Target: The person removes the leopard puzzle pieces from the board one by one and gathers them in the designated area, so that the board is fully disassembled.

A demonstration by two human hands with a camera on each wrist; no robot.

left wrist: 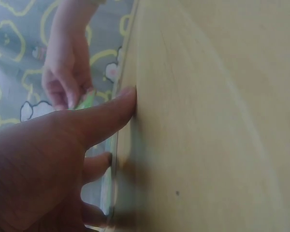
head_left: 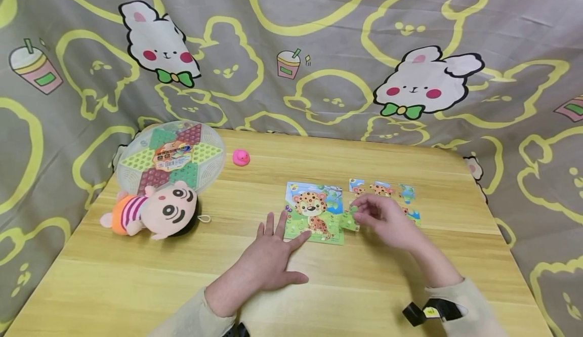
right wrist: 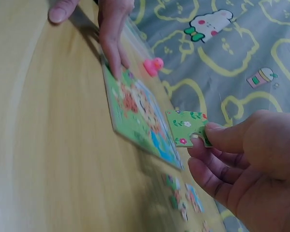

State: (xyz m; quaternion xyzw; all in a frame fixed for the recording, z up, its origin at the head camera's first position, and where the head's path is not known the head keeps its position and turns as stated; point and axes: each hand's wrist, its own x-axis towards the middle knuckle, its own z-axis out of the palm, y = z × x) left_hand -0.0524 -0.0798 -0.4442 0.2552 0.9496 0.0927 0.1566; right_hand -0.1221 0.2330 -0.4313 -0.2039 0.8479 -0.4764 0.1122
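A square puzzle board (head_left: 319, 203) printed with a spotted leopard cub lies on the table. My left hand (head_left: 271, 258) is spread flat at its lower left, the index fingertip on the board's lower part and the thumb out on the wood. Just off the board's right side, my right hand (head_left: 384, 220) pinches a green puzzle piece (right wrist: 187, 128) between thumb and fingers. Small flowers and leaves are printed on that piece, and it is raised above the table in the right wrist view. Beyond the right hand lie several loose puzzle pieces (head_left: 407, 192), some of them partly hidden by it.
A pink rubber duck (head_left: 241, 158) sits toward the back. At the left, a plush doll (head_left: 159, 210) lies on its side before a round Chinese checkers board (head_left: 211, 157). The wooden table (head_left: 364, 291) meets a patterned curtain (head_left: 328, 38) at the back and sides.
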